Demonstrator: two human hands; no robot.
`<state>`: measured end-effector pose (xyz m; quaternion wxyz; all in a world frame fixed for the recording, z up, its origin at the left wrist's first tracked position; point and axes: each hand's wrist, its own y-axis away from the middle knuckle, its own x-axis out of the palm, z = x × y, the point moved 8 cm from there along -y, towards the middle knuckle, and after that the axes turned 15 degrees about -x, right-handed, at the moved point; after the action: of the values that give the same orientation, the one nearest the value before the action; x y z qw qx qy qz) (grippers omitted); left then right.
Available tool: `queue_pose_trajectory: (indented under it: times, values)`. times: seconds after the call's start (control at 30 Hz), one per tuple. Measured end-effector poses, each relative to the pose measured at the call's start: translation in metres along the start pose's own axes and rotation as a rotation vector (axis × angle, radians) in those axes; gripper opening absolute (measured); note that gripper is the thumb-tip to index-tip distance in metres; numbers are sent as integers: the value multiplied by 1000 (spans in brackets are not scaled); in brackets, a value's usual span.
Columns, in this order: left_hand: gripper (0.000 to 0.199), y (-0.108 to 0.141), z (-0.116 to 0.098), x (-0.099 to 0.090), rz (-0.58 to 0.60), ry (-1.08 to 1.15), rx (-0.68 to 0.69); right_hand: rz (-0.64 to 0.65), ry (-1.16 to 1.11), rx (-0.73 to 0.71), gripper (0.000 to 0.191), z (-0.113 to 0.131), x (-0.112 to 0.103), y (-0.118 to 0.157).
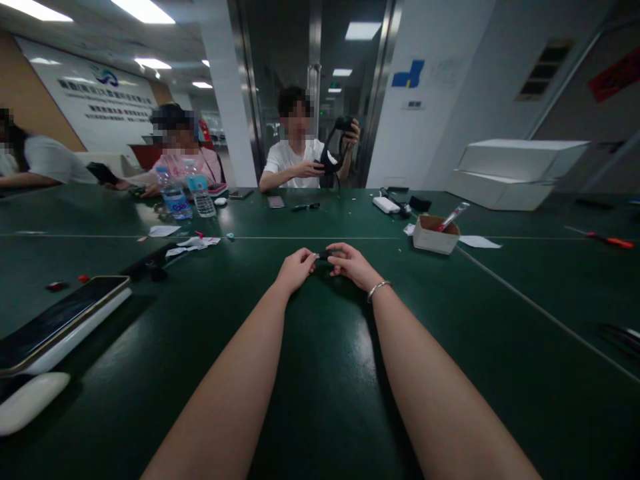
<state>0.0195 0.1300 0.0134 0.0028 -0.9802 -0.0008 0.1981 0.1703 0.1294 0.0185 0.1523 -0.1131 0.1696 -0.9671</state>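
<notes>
Both my arms reach out over the dark green table point(320, 373). Between my fingertips is a small dark object point(324, 255), too small for me to tell its kind. My left hand point(296, 270) pinches its left end, where a lighter tip shows. From the other side, the thumb and fingers of my right hand point(354, 265) close on its right end. A silver bangle point(379, 289) circles my right wrist. The object is held just above the tabletop, and my fingers cover part of it.
Left lie a phone point(65, 317) on a white box and a white mouse point(33, 403). Farther off stand water bottles point(174, 193) and paper scraps point(193, 245). Right are a small open box point(436, 237), white boxes point(515, 175) and a screwdriver point(610, 239). Across sits a person point(295, 157) holding a headset.
</notes>
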Motion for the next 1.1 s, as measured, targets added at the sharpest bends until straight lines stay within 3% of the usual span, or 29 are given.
queue_pose_trajectory:
  times: [0.23, 0.4, 0.57, 0.67, 0.77, 0.97, 1.1]
  values:
    - [45, -4, 3, -2, -33, -58, -17, 55, 0, -3, 35, 0, 3, 1]
    - [45, -2, 2, -3, -46, -52, -29, 36, 4, 12, 40, 0, 4, 1]
    - [44, -1, 1, -3, -52, -37, -42, -48, 106, 57, 19, -2, -2, -1]
    - [44, -2, 2, -4, -50, -26, -54, -34, 97, 54, 12, -1, 0, -1]
    - [45, -2, 2, -5, -58, -18, -54, -18, 31, 35, 26, 1, 2, -1]
    - [46, -3, 2, -4, -59, -25, -47, -6, 138, 53, 17, 0, 3, -1]
    - [46, -5, 4, -4, -62, -20, -51, 18, 70, 24, 34, 4, 7, 0]
